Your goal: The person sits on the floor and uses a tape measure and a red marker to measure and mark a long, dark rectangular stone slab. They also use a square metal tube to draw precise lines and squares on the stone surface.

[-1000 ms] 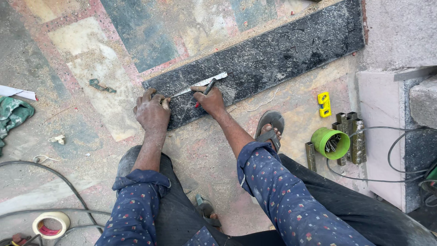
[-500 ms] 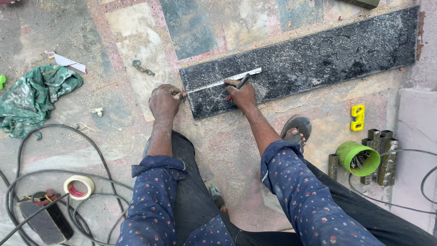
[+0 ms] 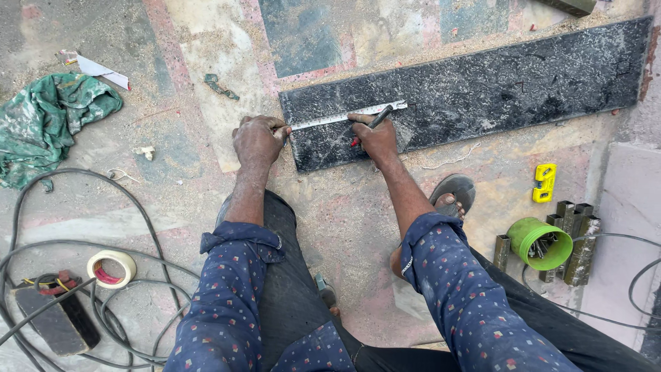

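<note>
A stone slab (image 3: 482, 89) lies on the floor (image 3: 344, 207). A ruler (image 3: 348, 116) rests across the slab's left end, a hand at each end. Left of the slab lie a cloth (image 3: 48, 120), cables (image 3: 103, 275) and a tape roll (image 3: 111, 269). Right of it, nearer the person, sits a cup (image 3: 540, 242).

a crumpled green cloth (image 3: 51, 120) lies far left on the dusty patterned floor (image 3: 172, 200), w/ a white paper scrap (image 3: 100, 70) just above it & black cables (image 3: 82, 275) looping below. bottom left: a roll of tape (image 3: 111, 269) near a dark block (image 3: 58, 318) tangled in the cables. right side: a small yellow tool (image 3: 544, 182), then a green cup (image 3: 540, 242) btwn upright metal pieces (image 3: 582, 238), nails inside it.
</note>
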